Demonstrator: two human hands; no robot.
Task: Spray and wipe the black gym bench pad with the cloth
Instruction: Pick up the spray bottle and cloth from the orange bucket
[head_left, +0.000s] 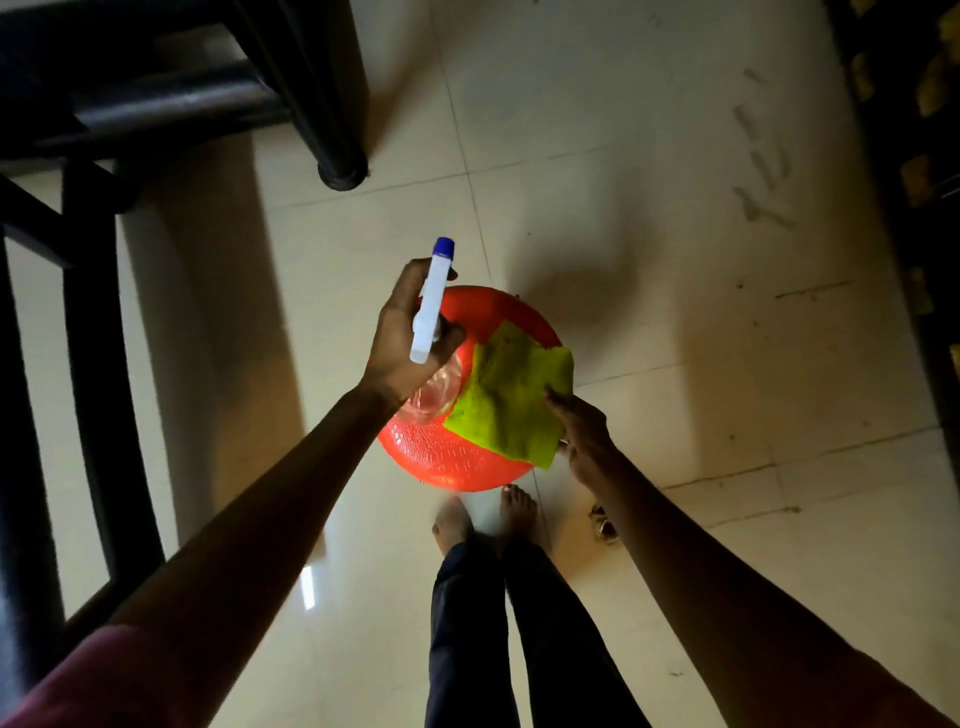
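Because the cloth (511, 397) is soft, light microfibre, it will drape and fold under any pinch; take it by an edge or bunch it in the palm. It lies at frame centre, spread over the top of an orange stool (457, 395), with the right hand (584, 439) at its right edge, fingertips touching; whether they have closed on it cannot be told. The spray bottle (431, 332), clear, rigid plastic and probably light, is clenched at the neck by the left hand (402, 338), nozzle pointing up-frame. Its lower body is partly hidden behind the wrist, so the fill level is unclear. The bench pad itself is hard to make out: a dark frame (171, 98) fills the upper left, underexposed, and a padded surface cannot be confirmed there.
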